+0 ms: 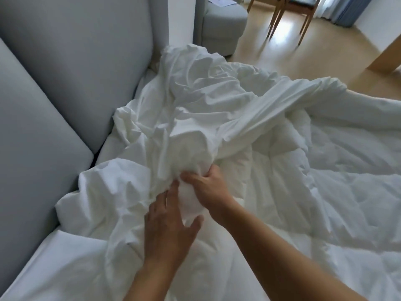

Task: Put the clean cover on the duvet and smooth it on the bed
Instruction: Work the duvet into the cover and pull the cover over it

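Right hand (206, 189) clamped on a bunched corner of the cover (195, 101), probably pinning the duvet (325, 170) inside. Left hand (169, 227) lies flat, fingers straight, steadying the cloth. Cover heaped left by the headboard (65, 72); duvet sprawls right across the bed (65, 257).

Grey padded headboard (65, 61) fills left of frame. White wall strip (181, 18) top centre. Grey armchair (223, 25) beside it, paper (221, 1) on seat. Light wood floor (325, 61) upper right, bright glare patch. Wooden chair legs (280, 16) top, blurred. Blue curtain (351, 11) top right corner.
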{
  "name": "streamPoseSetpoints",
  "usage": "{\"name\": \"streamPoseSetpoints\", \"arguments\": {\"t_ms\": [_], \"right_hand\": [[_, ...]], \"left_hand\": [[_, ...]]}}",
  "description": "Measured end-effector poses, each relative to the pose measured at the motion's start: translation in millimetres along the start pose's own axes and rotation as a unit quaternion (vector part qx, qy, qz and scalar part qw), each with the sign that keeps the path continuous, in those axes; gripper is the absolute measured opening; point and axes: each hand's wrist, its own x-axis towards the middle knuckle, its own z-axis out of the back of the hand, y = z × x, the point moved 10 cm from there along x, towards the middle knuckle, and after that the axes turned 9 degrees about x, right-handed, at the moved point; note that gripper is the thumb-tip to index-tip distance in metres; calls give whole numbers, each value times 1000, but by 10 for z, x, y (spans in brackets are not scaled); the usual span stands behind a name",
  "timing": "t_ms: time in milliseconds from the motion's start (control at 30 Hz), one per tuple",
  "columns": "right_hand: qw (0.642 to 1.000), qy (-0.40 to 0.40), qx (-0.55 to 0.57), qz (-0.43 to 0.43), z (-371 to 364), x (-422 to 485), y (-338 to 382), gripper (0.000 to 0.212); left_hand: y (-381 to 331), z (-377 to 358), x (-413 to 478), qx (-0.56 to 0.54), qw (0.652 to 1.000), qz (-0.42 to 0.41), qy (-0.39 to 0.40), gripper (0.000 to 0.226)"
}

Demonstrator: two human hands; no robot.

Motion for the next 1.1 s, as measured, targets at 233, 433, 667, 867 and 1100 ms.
{"name": "streamPoseSetpoints", "arguments": {"t_ms": [233,433,667,867,1100], "right_hand": [[986,3,142,83,501,332,543,18],[932,-248,259,-53,1301,1262,93,61],[917,-87,383,-68,1272,1597,42,30],[981,-18,180,63,1450,1446,395,16],[973,11,93,212,1545,1696,1124,29]], "left_hand": [[439,261,690,-428,861,243,-128,24],[1244,1096,963,-213,855,390,-266,28],[-1067,225,1209,96,979,-109,-144,22],[-1589,-1042,1460,184,970,-127,100,54],[-992,-249,2007,303,947,87,-58,111]]}}
